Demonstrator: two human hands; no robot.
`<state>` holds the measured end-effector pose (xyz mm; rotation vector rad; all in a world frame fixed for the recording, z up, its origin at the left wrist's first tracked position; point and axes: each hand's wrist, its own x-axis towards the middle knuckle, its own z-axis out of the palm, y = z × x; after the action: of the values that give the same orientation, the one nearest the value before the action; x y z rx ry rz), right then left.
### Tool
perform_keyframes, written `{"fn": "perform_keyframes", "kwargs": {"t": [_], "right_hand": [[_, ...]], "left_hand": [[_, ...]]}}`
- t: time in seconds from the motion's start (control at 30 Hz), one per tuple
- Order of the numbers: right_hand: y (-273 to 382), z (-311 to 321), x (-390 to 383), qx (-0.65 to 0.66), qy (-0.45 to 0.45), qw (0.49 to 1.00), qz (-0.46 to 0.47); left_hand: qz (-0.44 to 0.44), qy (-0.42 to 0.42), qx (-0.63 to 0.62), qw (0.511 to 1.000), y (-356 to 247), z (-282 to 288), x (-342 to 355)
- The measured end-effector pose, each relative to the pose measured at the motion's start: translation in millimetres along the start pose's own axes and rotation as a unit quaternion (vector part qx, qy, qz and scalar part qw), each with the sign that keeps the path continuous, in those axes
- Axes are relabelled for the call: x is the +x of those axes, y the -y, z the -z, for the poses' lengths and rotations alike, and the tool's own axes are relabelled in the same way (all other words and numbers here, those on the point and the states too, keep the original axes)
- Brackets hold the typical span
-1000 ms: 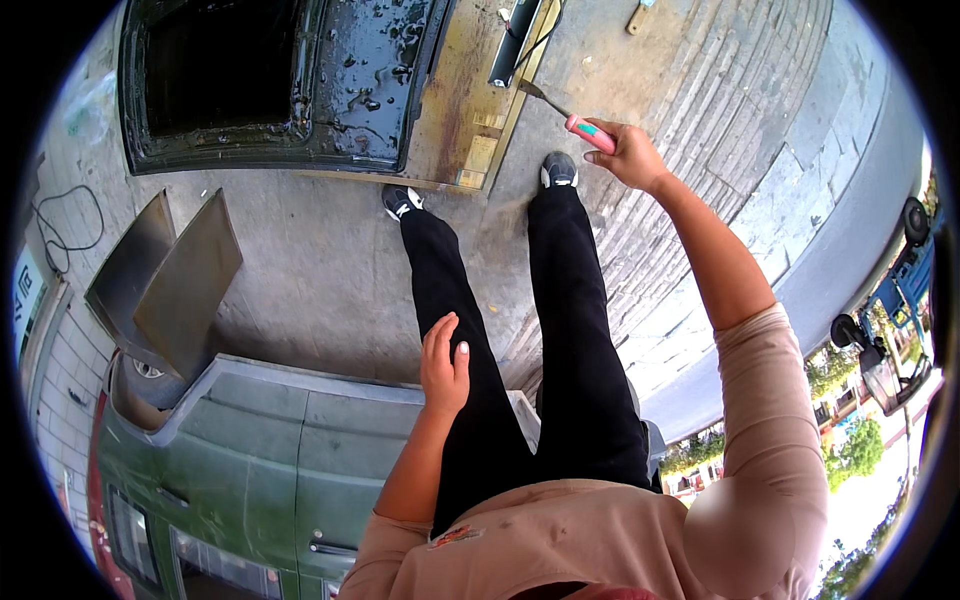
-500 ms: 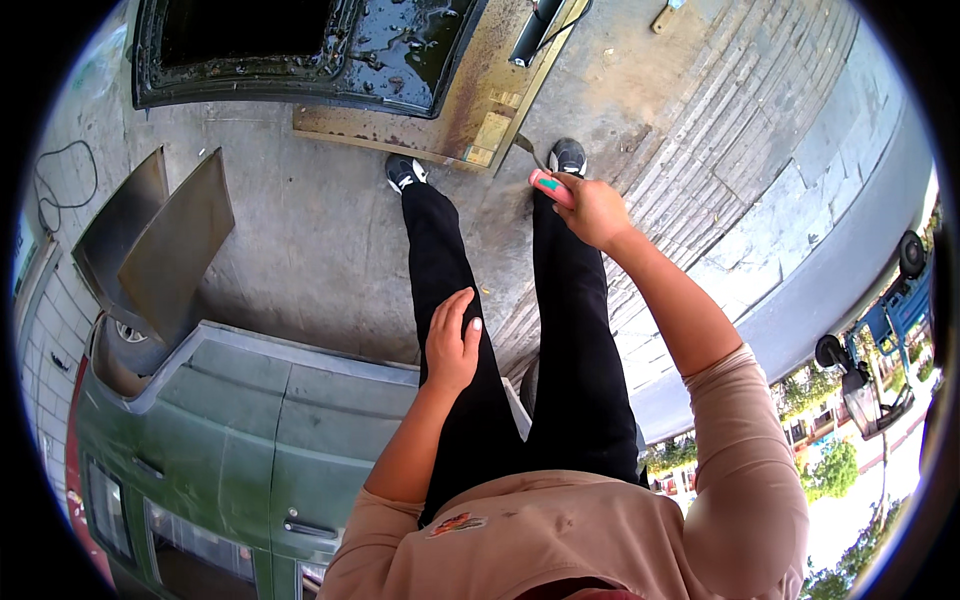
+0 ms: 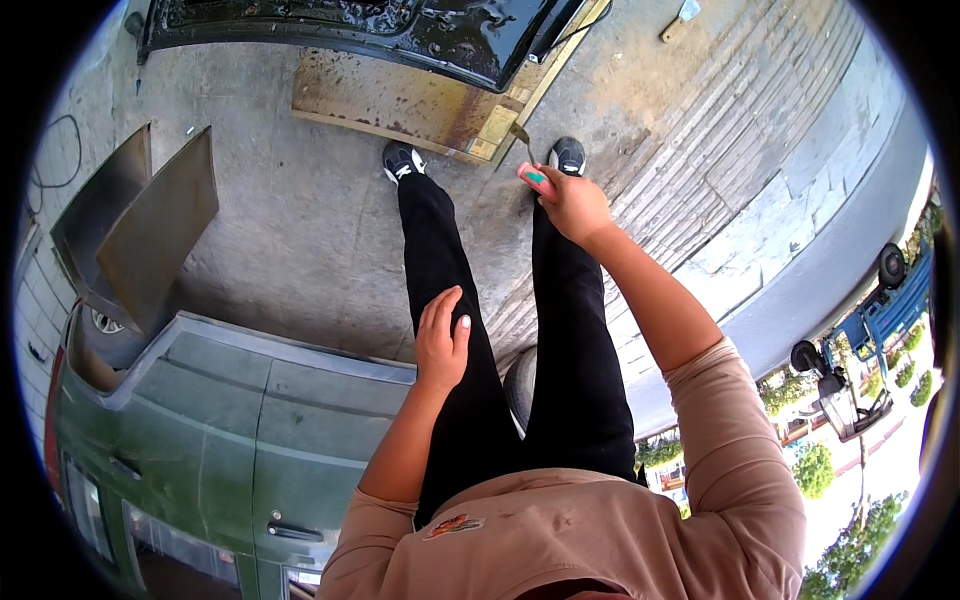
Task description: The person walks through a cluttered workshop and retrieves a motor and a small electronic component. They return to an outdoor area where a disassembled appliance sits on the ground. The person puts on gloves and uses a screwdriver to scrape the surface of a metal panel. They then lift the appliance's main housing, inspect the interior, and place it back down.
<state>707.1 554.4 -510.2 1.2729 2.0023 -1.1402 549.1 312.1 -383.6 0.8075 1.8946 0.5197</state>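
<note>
My right hand (image 3: 577, 208) is closed around a scraper with a pinkish-red handle (image 3: 538, 181) bearing a teal patch. Its thin metal blade (image 3: 521, 134) points away, just off the front right corner of a rusty, yellowish board (image 3: 385, 95). Over that board lies a black curved panel (image 3: 465, 48) with a wet, glossy, blistered surface. Nothing is in my left hand (image 3: 441, 340), whose fingers stretch out over my left thigh.
To the left, two bent metal sheets (image 3: 165, 230) stand by a wheel. A green vehicle body (image 3: 200, 420) fills the lower left. On the floor ahead lies another scraper (image 3: 680, 20). Paved steps (image 3: 720, 130) run along the right, with a blue wheeled vehicle (image 3: 880, 310) beyond.
The view has shifted, so the panel now sits higher and further right over the board. My right hand has moved slightly left, and the scraper's blade points more steeply away.
</note>
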Motion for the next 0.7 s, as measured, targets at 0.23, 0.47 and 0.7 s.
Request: {"fn": "perform_keyframes", "kwargs": {"t": [0.23, 0.47, 0.7], "right_hand": [[25, -9, 4, -0.002, -0.017, 1.000, -0.011], [27, -12, 14, -0.004, 0.013, 0.998, -0.054], [65, -24, 26, -0.053, 0.044, 0.996, -0.065]], "left_hand": [[0.003, -0.007, -0.013, 1.000, 12, 9, -5], [0.012, -0.021, -0.021, 0.999, 18, 19, -6], [0.006, -0.028, -0.034, 0.999, 16, 24, 0]]}}
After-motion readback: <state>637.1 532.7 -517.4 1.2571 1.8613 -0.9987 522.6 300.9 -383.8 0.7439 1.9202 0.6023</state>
